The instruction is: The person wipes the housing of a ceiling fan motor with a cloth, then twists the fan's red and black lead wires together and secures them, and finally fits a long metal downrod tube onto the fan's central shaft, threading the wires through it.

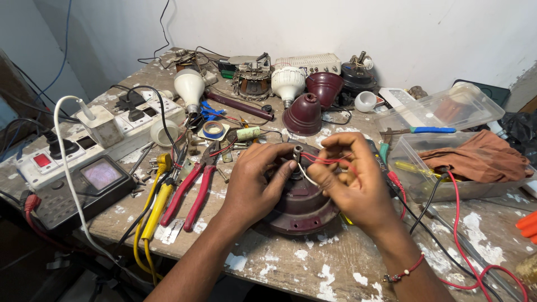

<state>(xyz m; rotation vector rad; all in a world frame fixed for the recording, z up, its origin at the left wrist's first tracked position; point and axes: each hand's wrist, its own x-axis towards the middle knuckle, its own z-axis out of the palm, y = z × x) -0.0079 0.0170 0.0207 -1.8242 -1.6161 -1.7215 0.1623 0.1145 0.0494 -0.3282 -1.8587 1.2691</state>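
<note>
left hand (251,182) steadies the heavy maroon fan motor (299,210), right hand (349,179) pinches its thin, floppy red wires (324,161) gently near the shaft.

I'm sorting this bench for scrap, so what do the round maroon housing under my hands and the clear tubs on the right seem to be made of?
The maroon housing looks like painted metal: smooth, dull sheen, heavy rounded rim, though moulded plastic can't be ruled out. The clear tubs look like thin glossy plastic: see-through walls with soft highlights. The left hand and right hand rest on the housing.

Small square pale screen (101,174) on black meter box, table's left edge — blank, greyish-pink
</note>
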